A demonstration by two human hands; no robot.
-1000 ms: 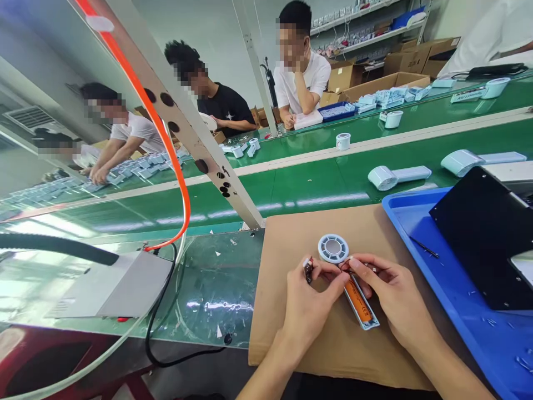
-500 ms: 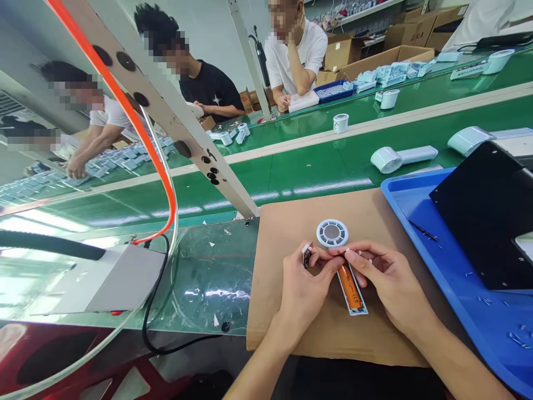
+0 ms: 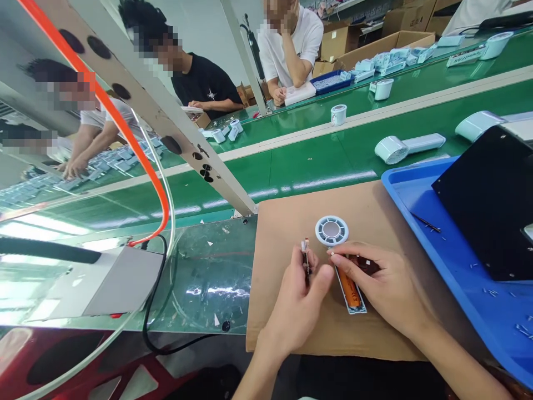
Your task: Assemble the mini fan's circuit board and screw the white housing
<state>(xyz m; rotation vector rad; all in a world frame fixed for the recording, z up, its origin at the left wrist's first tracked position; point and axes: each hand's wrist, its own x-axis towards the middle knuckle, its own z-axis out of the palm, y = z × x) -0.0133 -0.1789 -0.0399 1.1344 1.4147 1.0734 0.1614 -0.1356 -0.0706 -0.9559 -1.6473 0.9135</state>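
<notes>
My left hand (image 3: 295, 300) grips a small circuit board (image 3: 306, 256), held edge-on between the fingers. My right hand (image 3: 385, 283) pinches a tiny white piece, perhaps a wire connector (image 3: 331, 253), at its fingertips. Under the right hand lies an open light-blue handle with an orange battery (image 3: 348, 289) in it; the fingers hide its upper part. Just beyond the fingertips is the round head (image 3: 332, 230), white-rimmed with a grey disc in the centre. Whether wires join the board to the handle cannot be made out.
Brown cardboard (image 3: 283, 222) covers my work area. On the right, a blue tray (image 3: 420, 233) holds a black panel (image 3: 483, 205), a thin dark tool and screws. A green conveyor (image 3: 291, 161) carries light-blue housings (image 3: 391, 150). A slanted metal post (image 3: 179, 122) and hoses stand left. Several people sit opposite.
My hands have moved apart. The left has drawn back slightly left with the circuit board turned edge-on; the right stays over the handle, its fingertips shifted slightly left. The view has shifted a little.
</notes>
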